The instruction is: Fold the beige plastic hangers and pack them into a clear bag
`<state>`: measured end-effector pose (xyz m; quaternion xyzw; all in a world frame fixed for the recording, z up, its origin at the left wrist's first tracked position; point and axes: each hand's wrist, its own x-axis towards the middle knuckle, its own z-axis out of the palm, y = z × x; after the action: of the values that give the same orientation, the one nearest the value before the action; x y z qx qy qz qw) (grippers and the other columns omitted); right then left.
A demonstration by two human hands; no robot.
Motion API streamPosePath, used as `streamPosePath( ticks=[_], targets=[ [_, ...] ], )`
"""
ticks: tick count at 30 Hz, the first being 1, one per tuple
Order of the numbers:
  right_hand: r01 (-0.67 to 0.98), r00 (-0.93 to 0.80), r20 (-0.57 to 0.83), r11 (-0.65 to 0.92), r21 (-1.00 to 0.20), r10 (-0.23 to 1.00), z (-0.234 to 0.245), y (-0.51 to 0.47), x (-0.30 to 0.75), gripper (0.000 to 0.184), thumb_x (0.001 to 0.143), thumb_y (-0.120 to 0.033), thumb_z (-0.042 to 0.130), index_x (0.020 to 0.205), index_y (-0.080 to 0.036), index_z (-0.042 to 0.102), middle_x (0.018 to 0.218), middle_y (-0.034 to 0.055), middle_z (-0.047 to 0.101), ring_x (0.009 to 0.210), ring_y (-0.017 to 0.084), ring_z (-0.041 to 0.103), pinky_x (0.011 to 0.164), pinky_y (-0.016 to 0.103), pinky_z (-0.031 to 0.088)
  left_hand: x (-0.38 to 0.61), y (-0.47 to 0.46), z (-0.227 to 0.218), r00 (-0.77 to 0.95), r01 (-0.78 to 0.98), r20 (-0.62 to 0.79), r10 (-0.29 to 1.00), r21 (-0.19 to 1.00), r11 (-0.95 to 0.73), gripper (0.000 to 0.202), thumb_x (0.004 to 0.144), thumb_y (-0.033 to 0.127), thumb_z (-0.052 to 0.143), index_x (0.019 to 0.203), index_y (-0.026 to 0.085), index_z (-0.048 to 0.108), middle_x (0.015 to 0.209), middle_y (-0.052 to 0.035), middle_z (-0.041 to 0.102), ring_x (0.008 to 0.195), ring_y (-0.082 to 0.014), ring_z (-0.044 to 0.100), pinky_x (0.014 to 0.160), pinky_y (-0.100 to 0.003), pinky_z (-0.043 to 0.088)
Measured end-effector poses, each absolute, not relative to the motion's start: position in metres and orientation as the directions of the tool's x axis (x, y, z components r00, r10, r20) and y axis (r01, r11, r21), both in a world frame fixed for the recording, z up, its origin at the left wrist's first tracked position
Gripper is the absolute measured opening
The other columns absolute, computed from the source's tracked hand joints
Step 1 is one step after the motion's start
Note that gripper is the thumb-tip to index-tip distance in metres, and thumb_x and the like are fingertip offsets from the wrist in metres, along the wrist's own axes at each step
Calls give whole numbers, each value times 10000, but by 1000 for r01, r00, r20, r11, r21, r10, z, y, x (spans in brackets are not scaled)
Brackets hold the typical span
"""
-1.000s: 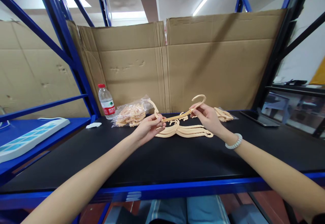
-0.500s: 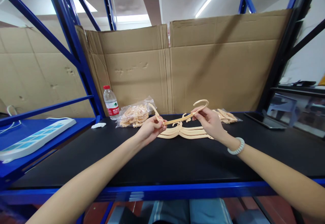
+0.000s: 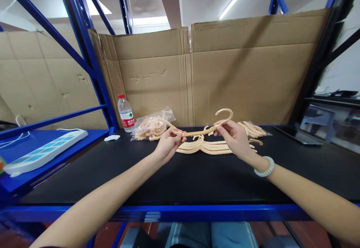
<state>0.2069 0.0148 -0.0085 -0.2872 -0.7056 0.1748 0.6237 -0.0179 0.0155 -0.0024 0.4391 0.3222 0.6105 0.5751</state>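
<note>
Both hands hold one beige plastic hanger (image 3: 197, 131) just above the black shelf top (image 3: 180, 173). My left hand (image 3: 168, 145) pinches its left arm. My right hand (image 3: 234, 137), with a white bead bracelet on the wrist, pinches it at the base of the hook, which curls up to the right. Right behind and below the held hanger lies a flat stack of the same beige hangers (image 3: 213, 147).
A clear bag of beige pieces (image 3: 152, 127) and a water bottle (image 3: 126, 113) stand at the back left; another bag of pieces (image 3: 253, 128) lies at the back right. Cardboard sheets (image 3: 225, 75) wall the back. A white-and-blue board (image 3: 42, 152) sits on the left blue shelf, a dark tablet (image 3: 298, 135) far right.
The held hanger has tipped flatter, its left end lower and further left. The view has shifted slightly; both hands keep their grip.
</note>
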Motion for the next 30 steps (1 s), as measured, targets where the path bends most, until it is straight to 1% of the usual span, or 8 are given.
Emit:
streamPosePath(
  ticks=[10,14,16,19,21,24,27,30],
  targets=[
    [171,5,755,744,-646,655,-10,22,208,224,858,-378,575,924,-169,619,789,48,648,674,162,643,632,299,530,-15,15,-1,28,-480,39,999,877,-21,185,696,-35,645,758,122,569,811,-62,674,670,-104,658,659,-186,544],
    [227,4,759,738,-635,651,-8,26,213,247,854,-401,572,916,-167,622,835,62,646,706,172,655,671,321,550,-11,0,-7,205,-102,-122,971,984,145,219,672,65,704,713,155,510,665,-45,644,489,-107,575,468,-214,458],
    [251,-29,750,731,-634,661,-6,26,215,247,841,-405,582,868,-164,627,885,78,637,706,171,655,667,322,559,-7,-11,-10,252,150,86,964,981,-126,192,698,163,708,706,178,516,582,-4,581,451,-109,508,444,-225,399],
    [219,-110,664,670,-710,740,-3,23,213,240,801,-400,615,833,-163,596,849,69,629,660,166,651,609,314,567,-5,-21,-13,257,334,575,777,702,-629,152,684,184,720,776,198,599,776,-49,617,760,-191,582,692,-284,453],
    [164,-165,566,588,-792,808,-3,21,209,232,766,-363,642,862,-176,544,803,36,616,621,158,649,568,306,568,-6,-22,-13,308,438,696,648,501,-746,219,692,190,711,894,211,629,984,-86,620,985,-255,544,854,-337,417],
    [129,-232,387,422,-897,893,-6,18,203,246,719,-272,659,870,-200,479,782,0,589,614,158,655,547,302,570,-10,-16,-15,441,646,630,638,271,-714,249,759,204,642,1003,208,596,983,-83,620,935,-257,556,815,-358,422],
    [159,-289,263,317,-935,920,-9,18,202,237,687,-199,650,829,-203,460,734,-15,579,659,164,656,592,301,562,-13,-11,-19,555,747,492,671,59,-662,94,841,198,524,912,194,586,851,-50,631,799,-212,578,686,-301,419],
    [236,-357,255,351,-906,899,-11,23,207,245,653,-176,667,795,-190,467,685,-25,584,654,143,626,612,270,516,-13,-12,-20,617,736,429,659,-21,-676,90,850,190,497,847,192,586,867,-38,649,794,-189,592,655,-269,403]
  ],
)
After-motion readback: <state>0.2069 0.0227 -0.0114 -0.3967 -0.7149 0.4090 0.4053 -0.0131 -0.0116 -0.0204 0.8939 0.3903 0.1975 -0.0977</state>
